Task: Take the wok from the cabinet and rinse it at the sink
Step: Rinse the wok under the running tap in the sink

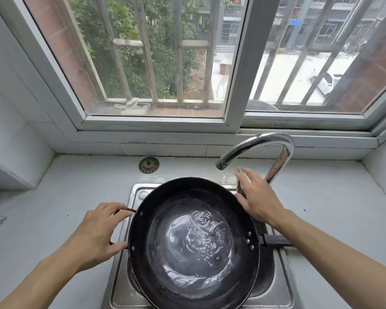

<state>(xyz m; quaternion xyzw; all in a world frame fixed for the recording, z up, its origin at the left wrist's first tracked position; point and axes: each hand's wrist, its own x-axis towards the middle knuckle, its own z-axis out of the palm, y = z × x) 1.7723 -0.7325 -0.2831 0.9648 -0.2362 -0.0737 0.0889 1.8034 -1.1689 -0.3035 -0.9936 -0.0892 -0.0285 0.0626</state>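
Note:
A black round wok (165, 201) rests over the steel sink (283, 293), with rippling water pooled in its bottom. My left hand (98, 233) grips the thin wire loop handle on the wok's left rim. My right hand (257, 197) lies with fingers spread on the tap lever at the base of the chrome faucet (265, 144), just off the wok's right rim. The wok's long dark handle (276, 239) sticks out to the right, under my right forearm. No water stream shows from the spout.
A grey countertop (54, 197) surrounds the sink. A round metal drain strainer (148, 165) lies on the counter behind the sink. The barred window (156, 63) and its sill rise close behind the faucet. A white tiled wall stands at the left.

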